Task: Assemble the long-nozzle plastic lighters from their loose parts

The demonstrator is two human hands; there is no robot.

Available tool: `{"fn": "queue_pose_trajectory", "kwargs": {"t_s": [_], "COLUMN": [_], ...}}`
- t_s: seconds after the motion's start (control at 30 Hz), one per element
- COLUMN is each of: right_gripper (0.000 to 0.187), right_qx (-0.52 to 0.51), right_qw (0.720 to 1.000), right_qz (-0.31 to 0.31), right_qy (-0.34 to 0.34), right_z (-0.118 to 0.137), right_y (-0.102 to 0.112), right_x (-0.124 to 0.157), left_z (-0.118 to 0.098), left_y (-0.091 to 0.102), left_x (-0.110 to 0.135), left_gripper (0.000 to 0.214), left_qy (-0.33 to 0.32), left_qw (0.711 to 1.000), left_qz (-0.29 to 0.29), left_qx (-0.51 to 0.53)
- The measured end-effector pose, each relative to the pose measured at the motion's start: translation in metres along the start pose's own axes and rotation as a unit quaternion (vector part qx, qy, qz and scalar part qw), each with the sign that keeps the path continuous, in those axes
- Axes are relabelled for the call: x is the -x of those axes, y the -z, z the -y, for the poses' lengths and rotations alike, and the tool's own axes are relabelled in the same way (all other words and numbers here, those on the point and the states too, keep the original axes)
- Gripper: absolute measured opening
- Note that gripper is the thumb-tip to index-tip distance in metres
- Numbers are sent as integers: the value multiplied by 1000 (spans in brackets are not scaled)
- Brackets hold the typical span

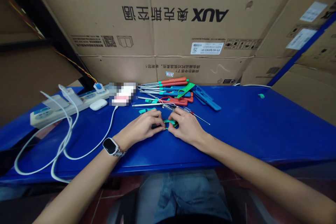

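Observation:
Both my hands are closed around small green plastic parts [172,122] low over the blue tabletop. My left hand [144,124], with a watch on its wrist, pinches the left end, where a dark piece shows between the fingers. From the other side, my right hand [187,126] grips the green parts with thumb and fingers. Much of what they hold is hidden by the fingers. Just beyond lie a screwdriver [201,118] with a thin shaft, a teal plastic piece [145,110], and several long-nosed lighters, including a red one [175,100] and a blue one [181,93].
Blue plastic casings [206,98] and a green casing [186,91] lie by the lighters. Leftward are a power strip [78,101], white cables [69,129], a white earphone case [98,104] and a blurred phone [124,93]. A cardboard wall [162,42] stands behind; a teal scrap [261,96] lies right.

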State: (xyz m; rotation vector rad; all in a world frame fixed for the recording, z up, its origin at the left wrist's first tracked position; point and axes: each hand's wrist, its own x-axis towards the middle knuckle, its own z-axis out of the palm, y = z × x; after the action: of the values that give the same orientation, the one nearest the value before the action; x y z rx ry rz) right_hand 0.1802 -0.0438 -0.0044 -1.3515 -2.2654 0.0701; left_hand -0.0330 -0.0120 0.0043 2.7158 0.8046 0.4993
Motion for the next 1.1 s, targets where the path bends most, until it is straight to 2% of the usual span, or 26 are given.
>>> {"fn": "queue_pose_trajectory", "kwargs": {"t_s": [0.27, 0.63, 0.8, 0.97, 1.1], "right_gripper": [12, 11, 10, 16, 14], "right_qx": [-31, 3, -22, 7, 1], "right_qw": [999, 1000, 998, 995, 996], "right_qz": [1, 23, 54, 100, 87], "right_qy": [-9, -1, 7, 14, 22], "right_z": [1, 0, -4, -8, -8], "right_y": [1, 2, 12, 19, 16], "right_x": [0, -2, -5, -13, -14], "left_z": [-1, -1, -1, -1, 1], "left_y": [1, 1, 5, 8, 7], "left_x": [0, 0, 1, 0, 0], "left_gripper": [20, 20, 19, 19, 22], "left_qy": [-3, -4, 3, 4, -3], "left_qw": [1000, 1000, 1000, 1000, 1000], "left_qz": [-4, -4, 3, 8, 5], "left_qx": [7, 6, 8, 13, 4]}}
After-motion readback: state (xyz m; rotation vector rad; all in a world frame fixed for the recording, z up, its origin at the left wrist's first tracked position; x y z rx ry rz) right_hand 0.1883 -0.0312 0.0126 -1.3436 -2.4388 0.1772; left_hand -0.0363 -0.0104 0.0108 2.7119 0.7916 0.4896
